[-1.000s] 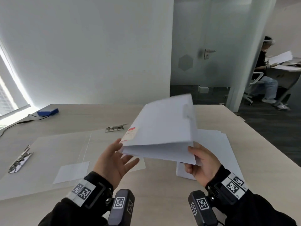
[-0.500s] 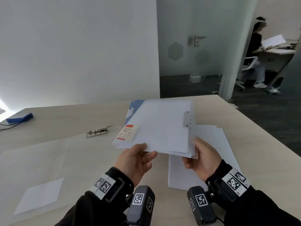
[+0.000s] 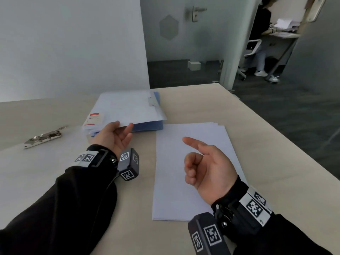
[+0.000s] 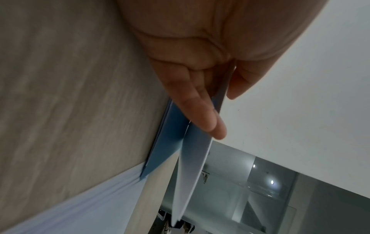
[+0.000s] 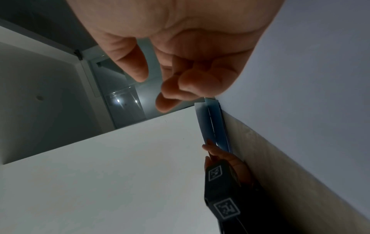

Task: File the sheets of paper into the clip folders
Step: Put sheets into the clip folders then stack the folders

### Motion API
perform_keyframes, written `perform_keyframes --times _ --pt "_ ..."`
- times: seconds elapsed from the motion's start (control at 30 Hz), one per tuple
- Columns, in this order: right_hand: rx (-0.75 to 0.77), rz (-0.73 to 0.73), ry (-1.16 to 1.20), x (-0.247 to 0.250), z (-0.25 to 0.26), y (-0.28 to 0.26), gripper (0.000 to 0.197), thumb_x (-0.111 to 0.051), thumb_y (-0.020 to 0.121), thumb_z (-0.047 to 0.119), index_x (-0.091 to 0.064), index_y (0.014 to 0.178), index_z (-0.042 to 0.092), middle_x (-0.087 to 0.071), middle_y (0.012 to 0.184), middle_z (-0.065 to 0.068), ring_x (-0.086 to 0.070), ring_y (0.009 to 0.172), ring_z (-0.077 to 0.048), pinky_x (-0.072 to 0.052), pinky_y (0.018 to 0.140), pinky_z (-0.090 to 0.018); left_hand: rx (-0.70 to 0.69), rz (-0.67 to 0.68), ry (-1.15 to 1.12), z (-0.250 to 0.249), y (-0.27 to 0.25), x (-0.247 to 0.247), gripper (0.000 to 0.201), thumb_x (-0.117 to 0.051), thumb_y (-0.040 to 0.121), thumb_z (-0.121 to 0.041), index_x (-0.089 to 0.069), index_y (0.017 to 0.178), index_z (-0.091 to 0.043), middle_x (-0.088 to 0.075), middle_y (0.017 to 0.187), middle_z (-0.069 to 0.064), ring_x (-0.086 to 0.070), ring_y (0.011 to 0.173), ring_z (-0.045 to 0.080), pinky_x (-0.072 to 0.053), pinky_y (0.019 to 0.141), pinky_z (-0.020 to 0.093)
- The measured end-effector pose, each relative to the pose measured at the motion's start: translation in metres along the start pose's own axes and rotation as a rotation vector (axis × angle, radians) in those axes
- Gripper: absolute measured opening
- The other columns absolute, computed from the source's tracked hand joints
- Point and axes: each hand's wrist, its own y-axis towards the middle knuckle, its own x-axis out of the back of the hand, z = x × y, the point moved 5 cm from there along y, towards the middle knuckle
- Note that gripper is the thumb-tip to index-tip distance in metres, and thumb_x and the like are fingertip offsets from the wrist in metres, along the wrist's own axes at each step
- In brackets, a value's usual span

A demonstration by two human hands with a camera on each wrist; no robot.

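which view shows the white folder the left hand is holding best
The head view: the whole white folder shows, lying on the blue folder, its near edge pinched by the left hand. The left wrist view shows only its edge in the grip; the right wrist view shows a thin sliver.

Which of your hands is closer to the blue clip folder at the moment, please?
Left. The left hand pinches the near edge of the white folder resting on the blue clip folder; the right hand hangs above the loose paper stack, nearer you, holding nothing.
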Motion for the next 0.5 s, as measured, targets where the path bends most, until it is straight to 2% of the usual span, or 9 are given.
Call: perform_keyframes --times 0.07,0.1,0.17,0.23,0.3,0.37,0.43,0.5 --pt "-0.007 0.013 -0.011 -0.001 -0.001 0.0 0.037 -0.044 0.089 0.023 -0.066 0.116 0.01 -0.056 0.059 -0.01 -0.042 0.045 -0.02 -0.03 0.045 -0.024 0.008 0.003 0.005 0.001 0.006 0.0 0.013 -0.055 0.095 -0.024 -0.053 0.098 -0.012 -0.071 0.091 0.009 -0.076 0.072 0.018 -0.057 0.047 0.025" --pt "-0.011 0.019 -0.016 -0.001 -0.002 0.0 0.037 -0.044 0.09 0.022 -0.066 0.116 0.009 -0.056 0.06 -0.01 -0.041 0.045 -0.02 -0.03 0.045 -0.024 0.01 0.011 -0.004 0.003 0.005 0.0 0.027 -0.058 0.094 -0.029 -0.053 0.112 -0.01 -0.066 0.109 0.012 -0.076 0.079 0.02 -0.059 0.052 0.028" --pt "-0.014 0.023 -0.023 -0.003 -0.002 0.0 0.037 -0.044 0.09 0.022 -0.066 0.115 0.008 -0.056 0.06 -0.01 -0.041 0.045 -0.02 -0.03 0.045 -0.025 0.015 -0.009 -0.054 0.004 0.0 0.004 0.057 -0.06 0.092 -0.034 -0.037 0.14 -0.012 -0.044 0.143 0.016 -0.073 0.095 0.027 -0.061 0.07 0.034" --pt "0.001 0.015 -0.025 -0.004 -0.001 -0.001 0.035 -0.044 0.09 0.022 -0.067 0.113 0.008 -0.056 0.06 -0.01 -0.042 0.045 -0.02 -0.03 0.045 -0.025 0.01 -0.054 -0.111 0.005 -0.016 0.01 0.065 -0.058 0.093 -0.032 -0.027 0.147 -0.014 -0.029 0.156 0.013 -0.065 0.107 0.032 -0.057 0.08 0.04" --pt "0.04 -0.008 -0.021 -0.004 0.004 -0.004 0.033 -0.044 0.091 0.021 -0.067 0.11 0.008 -0.056 0.06 -0.009 -0.043 0.045 -0.019 -0.031 0.044 -0.024 0.009 -0.101 -0.148 0.008 -0.036 0.018 0.061 -0.057 0.095 -0.029 -0.03 0.147 -0.013 -0.031 0.156 0.011 -0.058 0.118 0.035 -0.054 0.082 0.044" --pt "0.105 -0.051 -0.022 -0.002 0.012 -0.008 0.03 -0.044 0.091 0.02 -0.068 0.105 0.01 -0.058 0.06 -0.007 -0.046 0.047 -0.018 -0.033 0.044 -0.025 0.007 -0.106 -0.124 0.014 -0.06 0.021 0.051 -0.054 0.096 -0.024 -0.038 0.142 -0.01 -0.043 0.148 0.012 -0.057 0.119 0.036 -0.053 0.081 0.043" --pt "0.184 -0.135 -0.014 0.007 0.025 -0.014 0.024 -0.049 0.091 0.02 -0.07 0.1 0.011 -0.061 0.063 -0.006 -0.052 0.051 -0.018 -0.039 0.046 -0.026 -0.016 -0.055 0.016 0.021 -0.087 0.02 0.035 -0.049 0.096 -0.019 -0.053 0.129 -0.008 -0.059 0.133 0.014 -0.061 0.115 0.031 -0.053 0.081 0.038" --pt "0.259 -0.238 0.04 0.023 0.04 -0.023 0.02 -0.052 0.09 0.02 -0.069 0.097 0.012 -0.066 0.068 -0.005 -0.06 0.059 -0.018 -0.046 0.053 -0.028 -0.07 -0.001 0.187 0.029 -0.113 0.017 0.026 -0.046 0.096 -0.011 -0.065 0.113 -0.009 -0.068 0.12 0.014 -0.064 0.113 0.025 -0.05 0.092 0.037"
